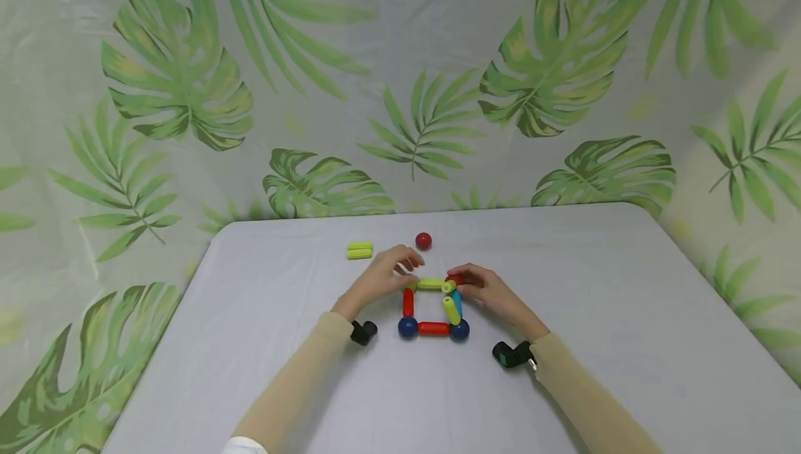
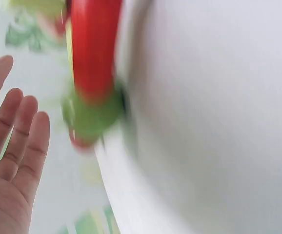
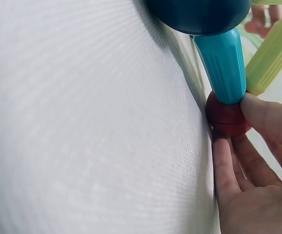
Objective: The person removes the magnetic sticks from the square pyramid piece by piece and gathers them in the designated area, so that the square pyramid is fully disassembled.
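A square of balls and sticks lies on the table. In the head view its back right red ball [image 1: 455, 278] is held by my right hand [image 1: 497, 295]; the right wrist view shows the thumb and fingers around this red ball [image 3: 228, 114]. A blue stick [image 3: 222, 66] and a yellow-green stick [image 3: 272, 56] meet it. My left hand [image 1: 384, 277] is beside the green ball [image 1: 409, 286] at the back left, fingers relaxed. In the left wrist view the fingers stand apart from the blurred green ball [image 2: 93, 113] and red stick [image 2: 96, 46].
Two dark blue balls [image 1: 408, 327] and a red stick [image 1: 433, 329] form the front side. Another yellow-green stick [image 1: 450, 310] rises at the right. Two loose yellow-green sticks [image 1: 359, 254] and a loose red ball [image 1: 423, 240] lie farther back on the white table [image 1: 263, 280].
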`<move>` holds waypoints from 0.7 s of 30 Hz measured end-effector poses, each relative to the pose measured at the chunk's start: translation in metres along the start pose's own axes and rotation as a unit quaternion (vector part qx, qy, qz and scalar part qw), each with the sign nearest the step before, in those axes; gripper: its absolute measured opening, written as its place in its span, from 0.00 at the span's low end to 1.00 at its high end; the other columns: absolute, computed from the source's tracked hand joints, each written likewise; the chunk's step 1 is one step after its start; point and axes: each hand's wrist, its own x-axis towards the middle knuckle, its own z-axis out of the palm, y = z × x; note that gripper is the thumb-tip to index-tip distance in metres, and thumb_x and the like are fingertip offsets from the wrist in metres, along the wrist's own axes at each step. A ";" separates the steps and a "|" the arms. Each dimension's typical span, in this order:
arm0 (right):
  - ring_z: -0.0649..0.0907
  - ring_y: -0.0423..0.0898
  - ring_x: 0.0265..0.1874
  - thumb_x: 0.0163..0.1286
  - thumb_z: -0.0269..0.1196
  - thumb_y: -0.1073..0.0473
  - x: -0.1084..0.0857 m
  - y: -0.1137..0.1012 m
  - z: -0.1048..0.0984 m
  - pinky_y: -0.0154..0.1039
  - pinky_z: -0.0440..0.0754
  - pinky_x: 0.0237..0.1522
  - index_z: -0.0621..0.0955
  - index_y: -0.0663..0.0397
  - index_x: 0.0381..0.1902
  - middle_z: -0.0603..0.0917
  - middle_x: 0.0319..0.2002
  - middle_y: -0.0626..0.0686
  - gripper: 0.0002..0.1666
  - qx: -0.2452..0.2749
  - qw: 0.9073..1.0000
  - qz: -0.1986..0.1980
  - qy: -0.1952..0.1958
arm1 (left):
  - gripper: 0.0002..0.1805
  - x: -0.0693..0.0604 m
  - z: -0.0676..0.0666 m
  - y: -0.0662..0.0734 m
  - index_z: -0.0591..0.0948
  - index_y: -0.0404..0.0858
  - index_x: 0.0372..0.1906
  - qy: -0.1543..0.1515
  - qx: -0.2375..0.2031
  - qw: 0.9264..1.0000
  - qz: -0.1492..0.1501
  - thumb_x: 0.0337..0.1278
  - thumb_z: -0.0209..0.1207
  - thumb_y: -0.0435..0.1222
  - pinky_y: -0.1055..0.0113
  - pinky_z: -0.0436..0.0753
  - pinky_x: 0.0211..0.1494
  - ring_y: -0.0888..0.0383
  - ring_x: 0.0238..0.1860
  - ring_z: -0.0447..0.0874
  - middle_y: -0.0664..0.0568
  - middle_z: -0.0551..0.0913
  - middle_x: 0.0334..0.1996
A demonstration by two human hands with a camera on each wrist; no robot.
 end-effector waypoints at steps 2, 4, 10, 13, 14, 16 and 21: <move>0.76 0.55 0.54 0.71 0.56 0.67 0.000 0.001 -0.001 0.48 0.73 0.57 0.74 0.62 0.59 0.77 0.55 0.60 0.19 -0.003 1.000 -0.009 0.001 | 0.15 0.005 0.018 0.013 0.77 0.33 0.49 -0.043 -0.021 0.999 0.014 0.56 0.64 0.28 0.66 0.80 0.46 0.50 0.44 0.79 0.43 0.78 0.45; 0.76 0.55 0.54 0.71 0.57 0.66 0.000 0.002 -0.002 0.47 0.73 0.57 0.74 0.63 0.58 0.77 0.54 0.60 0.19 -0.005 1.000 -0.020 0.001 | 0.14 0.008 0.033 0.022 0.78 0.36 0.48 -0.059 -0.011 0.998 0.019 0.57 0.64 0.29 0.72 0.79 0.46 0.56 0.43 0.78 0.48 0.76 0.45; 0.76 0.55 0.54 0.71 0.57 0.67 0.000 0.002 -0.001 0.44 0.74 0.56 0.74 0.64 0.58 0.77 0.55 0.61 0.19 0.003 1.000 -0.024 -0.009 | 0.09 0.003 0.047 0.029 0.77 0.38 0.35 0.021 -0.004 1.000 0.002 0.53 0.64 0.25 0.75 0.79 0.42 0.59 0.38 0.79 0.53 0.75 0.36; 0.76 0.55 0.54 0.71 0.57 0.67 0.000 0.000 -0.002 0.45 0.74 0.57 0.74 0.63 0.58 0.77 0.55 0.60 0.19 -0.003 1.000 -0.014 -0.002 | 0.09 -0.001 0.039 0.027 0.76 0.35 0.33 0.064 -0.036 0.997 -0.010 0.51 0.63 0.22 0.72 0.81 0.42 0.54 0.39 0.81 0.49 0.76 0.35; 0.76 0.55 0.54 0.71 0.57 0.67 -0.001 -0.001 -0.002 0.46 0.74 0.57 0.75 0.62 0.58 0.77 0.55 0.60 0.19 -0.005 1.000 -0.012 0.001 | 0.09 -0.003 0.034 0.026 0.76 0.34 0.33 0.077 -0.044 0.996 -0.014 0.50 0.63 0.21 0.70 0.81 0.42 0.52 0.40 0.82 0.47 0.77 0.36; 0.76 0.55 0.54 0.71 0.57 0.66 -0.001 -0.002 -0.002 0.48 0.73 0.58 0.75 0.61 0.58 0.77 0.55 0.59 0.19 -0.006 1.000 -0.004 0.007 | 0.09 -0.007 0.021 0.017 0.76 0.33 0.34 0.103 -0.039 0.993 -0.033 0.49 0.62 0.21 0.68 0.82 0.43 0.49 0.40 0.82 0.45 0.78 0.37; 0.75 0.56 0.55 0.71 0.57 0.65 -0.002 0.000 -0.001 0.49 0.72 0.58 0.74 0.61 0.59 0.76 0.57 0.60 0.20 -0.003 1.000 0.003 0.003 | 0.09 -0.028 -0.015 -0.022 0.79 0.33 0.34 0.171 0.000 0.973 -0.153 0.48 0.65 0.21 0.62 0.81 0.45 0.47 0.41 0.81 0.44 0.79 0.38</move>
